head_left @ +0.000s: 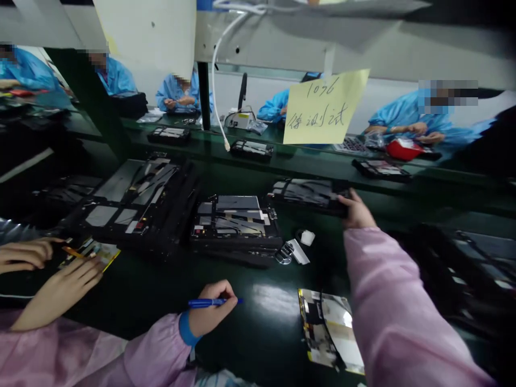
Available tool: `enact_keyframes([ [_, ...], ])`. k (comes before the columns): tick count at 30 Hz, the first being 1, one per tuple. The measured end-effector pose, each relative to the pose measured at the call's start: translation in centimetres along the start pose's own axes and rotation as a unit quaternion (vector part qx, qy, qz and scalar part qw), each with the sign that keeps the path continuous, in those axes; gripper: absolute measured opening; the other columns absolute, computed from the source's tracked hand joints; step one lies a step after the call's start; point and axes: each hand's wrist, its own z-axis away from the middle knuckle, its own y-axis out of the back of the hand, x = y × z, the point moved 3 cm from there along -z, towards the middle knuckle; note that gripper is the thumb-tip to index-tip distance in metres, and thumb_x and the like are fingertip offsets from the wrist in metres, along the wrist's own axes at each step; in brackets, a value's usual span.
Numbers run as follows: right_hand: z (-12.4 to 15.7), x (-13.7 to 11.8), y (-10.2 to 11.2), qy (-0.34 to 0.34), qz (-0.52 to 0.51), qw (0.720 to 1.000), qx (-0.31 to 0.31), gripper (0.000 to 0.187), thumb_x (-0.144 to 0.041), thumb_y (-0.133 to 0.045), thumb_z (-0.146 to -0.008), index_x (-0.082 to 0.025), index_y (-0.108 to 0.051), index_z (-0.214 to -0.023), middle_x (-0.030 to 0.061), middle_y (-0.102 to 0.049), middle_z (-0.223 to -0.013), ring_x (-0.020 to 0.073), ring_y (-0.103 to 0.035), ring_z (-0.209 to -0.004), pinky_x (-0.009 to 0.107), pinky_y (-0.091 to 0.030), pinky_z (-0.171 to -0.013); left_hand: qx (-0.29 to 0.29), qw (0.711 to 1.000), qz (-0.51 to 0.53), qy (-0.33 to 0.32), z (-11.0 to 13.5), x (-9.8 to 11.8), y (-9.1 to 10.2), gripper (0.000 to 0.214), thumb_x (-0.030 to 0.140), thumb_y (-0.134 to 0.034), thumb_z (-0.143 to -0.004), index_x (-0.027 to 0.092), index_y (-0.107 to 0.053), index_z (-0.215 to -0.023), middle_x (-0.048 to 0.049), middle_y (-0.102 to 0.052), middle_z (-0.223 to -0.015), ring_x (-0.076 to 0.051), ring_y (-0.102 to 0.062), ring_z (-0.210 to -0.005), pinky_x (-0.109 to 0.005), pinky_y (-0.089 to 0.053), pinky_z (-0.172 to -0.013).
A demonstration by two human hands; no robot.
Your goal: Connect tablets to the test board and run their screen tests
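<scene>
My left hand (210,312) rests low on the dark green table (161,295), closed around a blue pen (213,302) that points right. My right hand (355,211) is stretched forward in a pink sleeve, and its fingers are closed on the right edge of a black tray holding an opened device (308,194). Between my hands sits another black tray stack with an opened tablet-like device (234,223). A small white part and a metal piece (296,248) lie just to its right. A flat circuit assembly with shiny film (330,330) lies near my right forearm.
A co-worker's two hands (48,274) at the left work on a small yellow-edged board (94,251). Stacked black trays (137,209) fill the left, with more at the right (463,274). A yellow handwritten note (324,106) hangs ahead. People in blue coats sit across the belt.
</scene>
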Motion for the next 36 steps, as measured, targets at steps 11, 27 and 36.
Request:
enact_keyframes([
  [11,0.8,-3.1,-11.8,-0.127,-0.056,0.980,-0.141,0.036,-0.044,-0.071,-0.070,-0.011,-0.068,-0.084,0.0070,-0.067,-0.072,0.0178,-0.061,-0.068,0.032,-0.050,-0.068,0.016,1.000,0.009,0.018,-0.4,0.0,-0.3,0.015,0.027,-0.055,-0.077,0.017,-0.053,-0.066,0.0013,-0.055,-0.062,-0.013,-0.052,-0.061,-0.025,-0.038,-0.060],
  [27,12.3,-10.3,-7.6,-0.126,-0.342,0.923,-0.126,0.045,-0.034,-0.071,-0.060,-0.026,-0.049,-0.098,-0.0008,-0.063,-0.089,0.0162,-0.064,-0.074,0.029,-0.053,-0.061,0.046,0.980,0.168,-0.093,1.4,-1.1,0.6,0.040,0.039,-0.052,-0.080,0.017,-0.041,-0.049,-0.0010,-0.047,-0.056,-0.014,-0.053,-0.060,-0.029,-0.045,-0.063],
  [36,24.4,-3.6,-4.0,-0.224,-0.294,0.911,-0.183,0.049,-0.042,-0.071,-0.068,-0.027,-0.049,-0.110,0.0026,-0.065,-0.090,0.0173,-0.063,-0.069,0.031,-0.053,-0.059,0.239,0.957,0.153,0.060,5.7,-3.8,6.0,0.034,0.050,-0.047,-0.084,0.019,-0.049,-0.069,0.0059,-0.041,-0.046,-0.009,-0.036,-0.034,-0.022,-0.032,-0.036],
])
